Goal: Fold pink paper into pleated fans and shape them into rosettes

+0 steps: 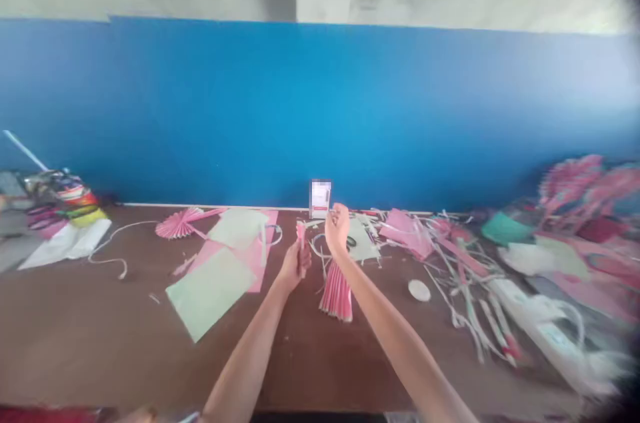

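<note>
My left hand (295, 261) is closed around a narrow pink folded paper piece (301, 243), held upright above the table. To its right, my right hand (337, 228) is raised with its fingers curled together; blur hides what they pinch, if anything. Below my right wrist, a pink pleated paper fan (336, 296) lies partly hidden by the forearm. A phone (321, 197) with a lit, blurred screen stands against the blue wall, just behind my hands. Pale cord loops (319, 248) show between my hands.
Pale green sheets (211, 293) and a pink sheet lie left, near another pleated fan (177, 224). A white disc (419, 290), loose strips (465, 316), a power strip (543, 329) and pink paper piles (575, 186) spread right. The blue wall (300, 109) bounds the table's (125, 343) far side.
</note>
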